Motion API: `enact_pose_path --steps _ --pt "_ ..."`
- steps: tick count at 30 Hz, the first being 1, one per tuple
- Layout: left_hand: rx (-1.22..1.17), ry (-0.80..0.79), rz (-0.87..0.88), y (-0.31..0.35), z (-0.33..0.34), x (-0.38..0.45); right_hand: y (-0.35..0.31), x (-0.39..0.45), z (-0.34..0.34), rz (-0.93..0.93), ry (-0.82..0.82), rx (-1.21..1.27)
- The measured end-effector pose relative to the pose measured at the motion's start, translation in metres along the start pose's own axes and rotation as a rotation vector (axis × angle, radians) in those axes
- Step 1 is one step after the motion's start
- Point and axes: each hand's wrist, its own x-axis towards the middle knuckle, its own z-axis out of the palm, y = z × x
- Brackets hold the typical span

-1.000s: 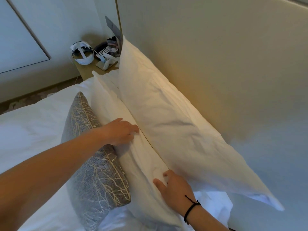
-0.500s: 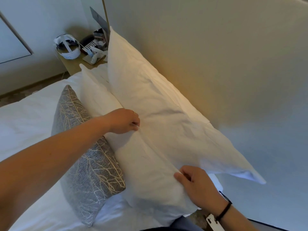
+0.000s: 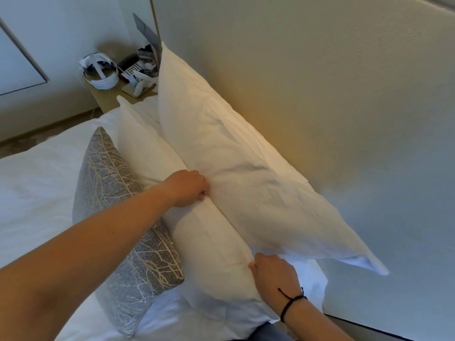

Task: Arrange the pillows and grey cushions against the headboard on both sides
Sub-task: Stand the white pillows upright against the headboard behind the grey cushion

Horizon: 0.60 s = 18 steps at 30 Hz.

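Two white pillows stand on edge along the headboard (image 3: 320, 94). The back pillow (image 3: 221, 148) leans on the headboard; the front pillow (image 3: 209, 242) lies against it. A grey cushion (image 3: 128, 217) with a pale branch pattern leans on the front pillow's near side. My left hand (image 3: 189, 188) grips the fabric at the seam between the two pillows, fingers curled. My right hand (image 3: 270, 274), a black cord on its wrist, has its fingers tucked under the back pillow's lower edge near the corner; its fingertips are hidden.
The white bed sheet (image 3: 37, 180) spreads to the left. A wooden bedside table (image 3: 110, 94) beyond the pillows carries a white headset (image 3: 101, 72), a phone and small items. Floor shows at the far left.
My left hand slid a little along the seam and curled tighter on the fabric. My right hand moved from the front pillow's face up to the back pillow's lower edge.
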Motion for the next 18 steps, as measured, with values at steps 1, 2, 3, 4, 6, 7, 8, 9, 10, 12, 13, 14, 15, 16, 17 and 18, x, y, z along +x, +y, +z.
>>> enact_pose_path --steps 1,2,3,4,6,7,8,9,10,12,13,14,15,16,17,18 --pt "-0.010 -0.010 0.006 -0.005 -0.001 -0.001 0.001 0.000 -0.003 -0.010 0.007 0.002" --pt "-0.018 -0.018 0.006 -0.010 -0.003 -0.003 0.001 0.001 -0.006 -0.014 0.022 -0.002" --pt "-0.021 -0.025 0.002 -0.016 -0.004 -0.006 -0.001 0.001 -0.009 -0.024 0.053 -0.002" --pt "-0.018 -0.028 -0.001 -0.022 -0.006 -0.008 -0.005 0.000 -0.014 -0.045 0.097 -0.012" --pt "0.009 -0.019 -0.004 -0.034 -0.007 -0.010 -0.018 -0.002 -0.023 -0.120 0.170 -0.029" --pt "0.024 -0.006 -0.006 -0.039 -0.008 -0.010 -0.026 -0.001 -0.027 -0.172 0.197 -0.022" --pt "0.036 0.009 -0.010 -0.043 -0.008 -0.010 -0.034 0.003 -0.030 -0.217 0.215 -0.010" --pt "0.048 0.022 -0.016 -0.046 -0.007 -0.010 -0.041 0.010 -0.033 -0.270 0.202 0.003" --pt "0.062 0.030 -0.021 -0.048 -0.007 -0.009 -0.049 0.020 -0.036 -0.318 0.193 0.014" --pt "0.097 0.048 -0.021 -0.052 -0.004 -0.007 -0.063 0.047 -0.038 -0.387 0.189 0.043" --pt "0.107 0.060 -0.020 -0.054 -0.003 -0.006 -0.071 0.063 -0.038 -0.408 0.181 0.062" --pt "0.106 0.070 -0.022 -0.057 -0.002 -0.006 -0.079 0.077 -0.040 -0.417 0.162 0.090" --pt "0.101 0.077 -0.027 -0.059 -0.001 -0.005 -0.089 0.092 -0.042 -0.414 0.142 0.124" --pt "0.094 0.082 -0.028 -0.063 -0.001 -0.004 -0.099 0.106 -0.044 -0.412 0.133 0.149" --pt "0.082 0.093 -0.027 -0.066 -0.001 -0.003 -0.108 0.118 -0.045 -0.412 0.124 0.170" --pt "0.059 0.121 -0.023 -0.069 -0.002 -0.002 -0.117 0.130 -0.046 -0.414 0.118 0.196"
